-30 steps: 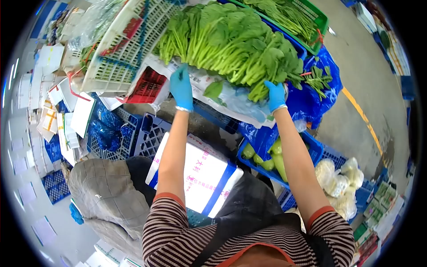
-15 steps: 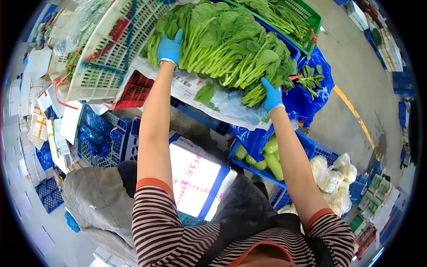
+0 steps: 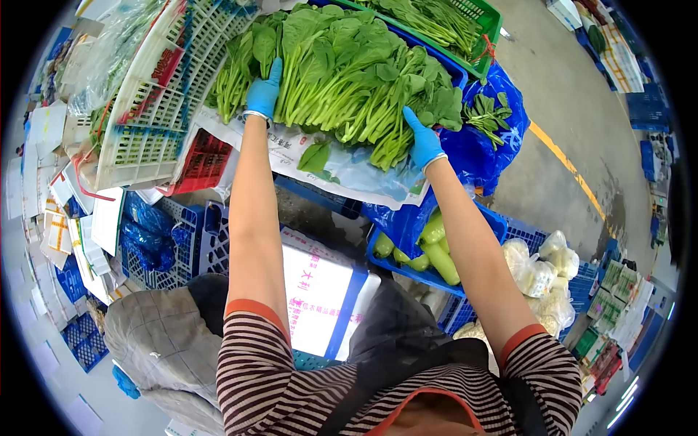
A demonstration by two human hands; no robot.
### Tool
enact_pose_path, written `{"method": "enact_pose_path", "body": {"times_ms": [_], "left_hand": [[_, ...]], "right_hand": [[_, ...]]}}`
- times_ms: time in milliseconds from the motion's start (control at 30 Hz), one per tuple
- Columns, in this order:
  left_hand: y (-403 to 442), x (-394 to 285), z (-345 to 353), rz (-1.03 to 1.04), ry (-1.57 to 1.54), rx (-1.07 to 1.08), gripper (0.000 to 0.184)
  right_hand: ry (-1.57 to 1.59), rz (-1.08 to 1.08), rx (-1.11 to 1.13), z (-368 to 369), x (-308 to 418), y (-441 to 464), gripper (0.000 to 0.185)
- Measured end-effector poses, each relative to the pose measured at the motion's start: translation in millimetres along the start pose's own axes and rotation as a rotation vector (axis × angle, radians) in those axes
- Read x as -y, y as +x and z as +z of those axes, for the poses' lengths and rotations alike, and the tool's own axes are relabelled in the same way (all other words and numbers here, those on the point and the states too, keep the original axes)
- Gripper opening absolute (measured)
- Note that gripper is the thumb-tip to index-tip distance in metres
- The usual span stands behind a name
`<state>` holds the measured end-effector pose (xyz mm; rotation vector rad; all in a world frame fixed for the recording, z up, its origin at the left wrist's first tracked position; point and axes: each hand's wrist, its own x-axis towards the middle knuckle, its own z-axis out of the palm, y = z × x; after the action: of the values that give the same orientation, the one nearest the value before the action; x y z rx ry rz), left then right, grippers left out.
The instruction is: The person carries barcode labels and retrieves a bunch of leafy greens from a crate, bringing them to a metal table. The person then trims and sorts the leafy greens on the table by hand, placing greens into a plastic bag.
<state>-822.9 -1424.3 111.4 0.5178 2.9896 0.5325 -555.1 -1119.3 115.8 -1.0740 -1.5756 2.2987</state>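
Row of stalked leafy greens (image 3: 331, 83) on a printed white sheet (image 3: 292, 150), its long axis running from far left to near right, cut ends on the near side. The gloved left hand (image 3: 263, 97) touches the row toward its left end; the gloved right hand (image 3: 423, 142) meets its right end. Both thumbs stand extended; whether either hand grips cannot be told.

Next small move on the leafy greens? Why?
I'd ease the left grip slightly toward the right grip, gathering the leafy greens between them. Both are against the greens, but stand well apart, with a broad row of stems between. The left one has some greens beyond its outer side too, so a gentle squeeze is probably safest.
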Motion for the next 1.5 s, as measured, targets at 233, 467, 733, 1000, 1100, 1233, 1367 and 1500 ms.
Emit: {"method": "enact_pose_path", "body": {"times_ms": [233,467,733,1000,1100,1233,1367,1500], "left_hand": [[-53.6,-93.4,-44.7,-0.183,-1.125,0.297,0.078],[-114.8,-208.8,-50.5,0.071,-0.203,-0.068,0.08],[-163.7,-327.2,-11.2,0.054,0.345,-0.048,0.038],[-196.3,-314.6,-65.3,0.287,-0.036,0.09,0.038],[-209.9,-299.1,-124.9,0.388,-0.463,0.14,0.037],[-137.7,-237.1,-137.3,-0.044,-0.781,-0.245,0.027],[-23.8,-145.0,-44.3,-0.147,-0.44,-0.086,0.054],[-1.9,-131.7,32.2,-0.15,-0.2,0.066,0.073]], "right_hand": [[0.855,0.287,0.246,-0.1,-21.6,24.4,0.055],[0.522,0.112,0.42,8.6,28.2,-47.0,0.11],[0.476,0.114,0.504,-8.6,22.4,-47.7,0.074],[0.814,0.016,0.84,5.7,28.6,-55.8,0.063],[0.706,-0.139,0.802,-2.3,7.4,-32.7,0.058],[0.68,0.159,0.317,-17.3,1.1,-24.6,0.051],[0.567,0.126,0.247,-12.8,6.1,-33.4,0.07],[0.641,0.15,0.289,-16.8,10.4,-39.2,0.065]]}}
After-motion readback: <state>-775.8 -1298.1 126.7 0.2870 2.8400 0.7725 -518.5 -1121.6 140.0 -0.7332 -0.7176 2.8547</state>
